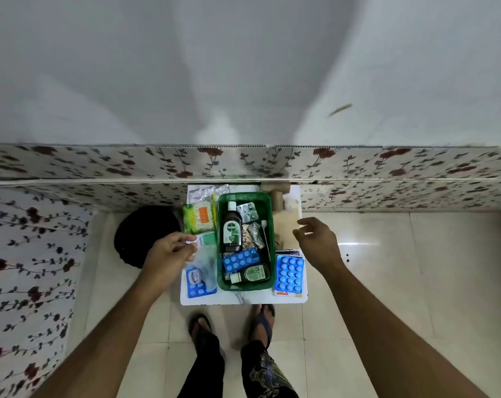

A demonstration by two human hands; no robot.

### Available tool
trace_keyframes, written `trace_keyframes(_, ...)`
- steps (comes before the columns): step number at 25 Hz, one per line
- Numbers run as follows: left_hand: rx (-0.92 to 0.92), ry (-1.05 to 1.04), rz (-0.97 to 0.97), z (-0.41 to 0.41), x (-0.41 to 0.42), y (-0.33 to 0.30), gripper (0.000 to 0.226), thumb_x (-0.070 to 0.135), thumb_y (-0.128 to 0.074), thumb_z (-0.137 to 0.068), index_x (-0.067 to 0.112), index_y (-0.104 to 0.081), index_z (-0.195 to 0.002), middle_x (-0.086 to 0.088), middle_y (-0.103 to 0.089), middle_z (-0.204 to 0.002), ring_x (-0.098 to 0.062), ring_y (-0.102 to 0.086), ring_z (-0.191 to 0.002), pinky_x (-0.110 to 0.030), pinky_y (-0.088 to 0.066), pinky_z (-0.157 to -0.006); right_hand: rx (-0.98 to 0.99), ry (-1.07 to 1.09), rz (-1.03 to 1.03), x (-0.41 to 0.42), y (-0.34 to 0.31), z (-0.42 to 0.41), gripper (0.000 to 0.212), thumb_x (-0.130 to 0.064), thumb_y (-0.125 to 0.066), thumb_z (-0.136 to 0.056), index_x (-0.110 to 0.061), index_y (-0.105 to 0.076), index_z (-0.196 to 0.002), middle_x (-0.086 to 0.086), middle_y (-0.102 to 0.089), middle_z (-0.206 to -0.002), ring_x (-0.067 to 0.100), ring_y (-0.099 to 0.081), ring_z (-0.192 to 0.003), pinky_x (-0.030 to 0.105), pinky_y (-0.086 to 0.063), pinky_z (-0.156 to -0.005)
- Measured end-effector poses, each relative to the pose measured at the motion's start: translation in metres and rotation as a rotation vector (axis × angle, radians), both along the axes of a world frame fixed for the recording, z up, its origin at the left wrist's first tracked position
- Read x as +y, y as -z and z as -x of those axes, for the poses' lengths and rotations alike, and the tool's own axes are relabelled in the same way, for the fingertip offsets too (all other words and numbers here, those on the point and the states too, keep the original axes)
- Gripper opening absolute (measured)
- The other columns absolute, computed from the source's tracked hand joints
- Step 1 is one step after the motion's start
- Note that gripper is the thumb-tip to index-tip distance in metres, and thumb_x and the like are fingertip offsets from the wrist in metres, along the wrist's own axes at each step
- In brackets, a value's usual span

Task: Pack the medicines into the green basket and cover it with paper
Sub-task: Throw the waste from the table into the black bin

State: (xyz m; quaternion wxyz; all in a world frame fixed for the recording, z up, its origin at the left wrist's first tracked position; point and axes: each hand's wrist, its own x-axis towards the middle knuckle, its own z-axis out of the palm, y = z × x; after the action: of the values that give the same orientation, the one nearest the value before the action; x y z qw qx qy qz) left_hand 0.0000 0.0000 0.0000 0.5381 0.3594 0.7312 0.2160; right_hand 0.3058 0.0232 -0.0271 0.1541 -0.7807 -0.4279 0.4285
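Observation:
The green basket [245,285] stands on a small white table [243,299]. Inside lie a dark Dettol bottle [232,228], a smaller bottle [250,273], a blue blister strip [240,259] and silver strips [248,211]. My left hand [170,251] hovers left of the basket, fingers loosely curled over a clear plastic packet [205,261] and a green-and-white pack [207,239]; I cannot tell whether it grips them. My right hand [318,239] hangs open to the right of the basket, above brown paper [285,225]. A blue blister sheet [290,274] lies right of the basket.
A cotton-bud pack [200,215] and silver strips [206,192] lie at the table's back left, cardboard rolls [278,196] at the back right. A black round object [141,234] sits on the floor to the left. Floral-patterned walls enclose the spot. My sandalled feet [232,326] stand before the table.

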Motion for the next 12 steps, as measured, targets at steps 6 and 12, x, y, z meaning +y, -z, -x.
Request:
trace_keyframes(6, 0.118, -0.136, -0.028, 0.004, 0.007, 0.099, 0.015, 0.002, -0.062, -0.087, 0.015, -0.065, -0.081, -0.011, -0.066, -0.078, -0.022, -0.06, -0.067, -0.027, -0.048, -0.058, -0.11, 0.086, 0.149, 0.02, 0.08, -0.005, 0.066, -0.043, -0.073, -0.081, -0.021, -0.046, -0.136, 0.005, -0.066, -0.122, 0.026, -0.063, -0.11, 0.033, -0.046, -0.082)
trace_keyframes(12, 0.18, 0.127, -0.027, 0.012, 0.007, 0.112, 0.047, -0.001, -0.073, -0.071, 0.023, -0.059, -0.109, 0.0, -0.047, -0.092, -0.018, -0.051, -0.077, -0.027, -0.045, -0.07, -0.152, 0.186, 0.101, 0.026, 0.094, -0.002, 0.044, -0.042, -0.076, -0.075, -0.025, -0.061, -0.113, -0.005, -0.069, -0.085, 0.025, -0.068, -0.092, 0.036, -0.052, -0.082)
